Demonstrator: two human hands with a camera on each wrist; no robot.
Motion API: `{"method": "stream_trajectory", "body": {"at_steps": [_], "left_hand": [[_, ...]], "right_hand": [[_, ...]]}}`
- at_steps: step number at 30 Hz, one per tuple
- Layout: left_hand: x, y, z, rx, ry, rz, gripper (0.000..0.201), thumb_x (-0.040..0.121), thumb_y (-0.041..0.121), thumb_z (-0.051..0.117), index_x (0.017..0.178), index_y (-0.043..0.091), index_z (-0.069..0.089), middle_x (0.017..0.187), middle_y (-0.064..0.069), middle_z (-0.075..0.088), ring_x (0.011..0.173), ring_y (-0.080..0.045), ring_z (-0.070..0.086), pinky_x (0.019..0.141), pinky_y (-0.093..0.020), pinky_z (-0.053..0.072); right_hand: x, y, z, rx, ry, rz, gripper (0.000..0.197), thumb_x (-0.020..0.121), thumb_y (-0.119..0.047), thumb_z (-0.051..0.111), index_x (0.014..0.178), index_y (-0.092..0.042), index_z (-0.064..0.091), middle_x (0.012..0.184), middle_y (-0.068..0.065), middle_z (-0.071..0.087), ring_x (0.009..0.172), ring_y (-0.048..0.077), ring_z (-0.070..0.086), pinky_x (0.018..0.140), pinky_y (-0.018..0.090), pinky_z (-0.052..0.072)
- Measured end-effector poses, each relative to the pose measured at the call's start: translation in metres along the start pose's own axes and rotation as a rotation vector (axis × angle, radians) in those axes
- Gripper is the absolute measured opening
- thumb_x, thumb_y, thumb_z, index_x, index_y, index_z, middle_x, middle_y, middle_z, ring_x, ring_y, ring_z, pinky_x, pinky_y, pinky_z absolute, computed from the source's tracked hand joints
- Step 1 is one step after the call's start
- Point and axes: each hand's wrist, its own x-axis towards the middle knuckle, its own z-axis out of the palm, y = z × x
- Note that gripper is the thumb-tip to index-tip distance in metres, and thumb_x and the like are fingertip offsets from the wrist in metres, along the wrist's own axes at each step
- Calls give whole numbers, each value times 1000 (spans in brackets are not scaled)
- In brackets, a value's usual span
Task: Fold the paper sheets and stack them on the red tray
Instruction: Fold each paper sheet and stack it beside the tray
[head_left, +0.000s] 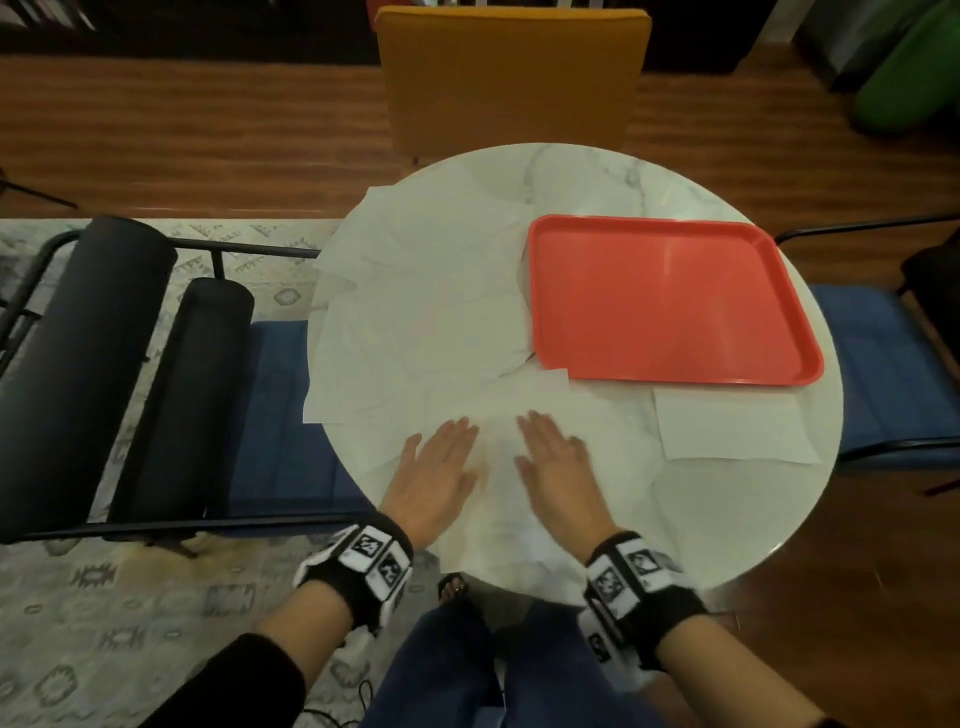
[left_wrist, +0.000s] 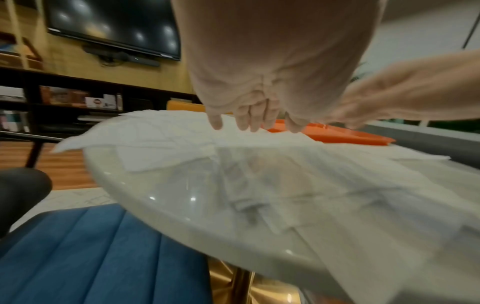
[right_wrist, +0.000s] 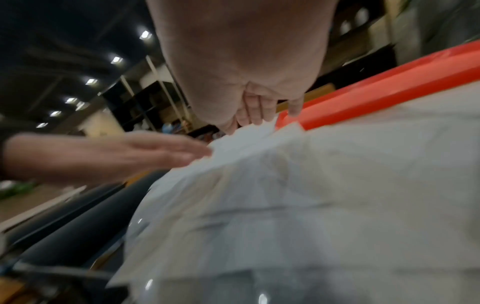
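Observation:
Several white paper sheets (head_left: 426, 291) lie loose and overlapping on the left half of the round white table (head_left: 737, 514). The red tray (head_left: 670, 301) sits at the right with nothing on it. One sheet (head_left: 519, 499) lies at the near edge, hanging slightly over it. My left hand (head_left: 434, 467) and right hand (head_left: 553, 467) lie flat on or just over this sheet, fingers straight, palms down, side by side. In the left wrist view the left hand's fingers (left_wrist: 249, 121) point down over the paper (left_wrist: 298, 185). The right wrist view shows the right hand's fingers (right_wrist: 255, 115) near the tray's (right_wrist: 363, 102) corner.
Another single sheet (head_left: 732, 426) lies in front of the tray at the near right. An orange chair (head_left: 511, 78) stands beyond the table, and blue seats (head_left: 275, 415) flank it on both sides. Black padded rolls (head_left: 78, 364) stand at the left.

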Motion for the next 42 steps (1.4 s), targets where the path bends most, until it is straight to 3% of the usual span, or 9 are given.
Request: {"method": "stream_trajectory", "body": {"at_steps": [3,7,17,23,27,34,37,40,42], "left_hand": [[7,5,25,182,-130,-51,75,81,45,-8,149,14,-8,153,-1,-15,146,-20,-4,115,-57,4],[5,-11,47,147,-133,-119,64,97,50,12,144,10,30,150,-7,34,134,-23,42,97,-63,35],[5,-17,52,162,-74,-118,74,90,67,-1,149,23,-1,158,2,6,144,-18,12,106,-60,5],[13,-9,33,262,28,-98,64,88,55,28,133,17,52,134,-4,56,112,-19,59,88,-55,41],[30,-3,5,255,76,-104,44,90,44,43,128,24,49,117,1,57,103,-22,52,87,-41,27],[43,19,-51,-135,-12,-27,12,87,37,58,95,31,65,92,16,62,97,-10,57,87,-35,27],[38,39,-76,-489,-46,34,6,83,31,66,87,28,71,88,15,68,93,-6,61,89,-31,45],[38,58,-93,-731,9,29,5,83,26,69,85,24,74,89,12,72,89,-3,64,80,-22,48],[42,71,-97,-870,53,13,6,83,26,70,85,22,74,89,9,73,86,-5,65,77,-21,47]], "right_hand": [[8,-20,32,-24,-252,-55,54,103,-31,16,151,-17,-5,158,-2,-11,146,13,-11,120,42,-4],[5,-4,47,-125,-301,-19,70,89,-54,-5,150,-18,-8,150,-7,-23,138,7,-22,120,42,-5],[-19,60,19,-219,-215,269,60,89,-56,-9,140,-30,-27,149,-13,-29,141,6,-20,114,45,-17],[-16,55,23,-197,-220,310,61,87,-54,-10,138,-25,-29,146,-11,-31,144,11,-17,114,47,-16],[-17,55,22,-213,-236,299,63,87,-57,-11,139,-25,-29,147,-10,-32,144,13,-17,115,50,-14],[-4,28,-28,-167,-179,197,72,93,-46,44,151,-32,2,160,3,-3,147,21,-6,108,66,-7],[0,30,-60,63,-182,218,50,85,-43,59,133,-33,48,154,-4,28,146,18,12,110,62,-3],[-11,47,-96,531,-39,296,13,81,-32,66,89,-23,70,95,-6,69,98,14,60,86,33,43],[-25,63,-115,844,63,341,5,82,-16,69,86,-13,71,81,-4,71,78,13,65,66,18,47]]}}
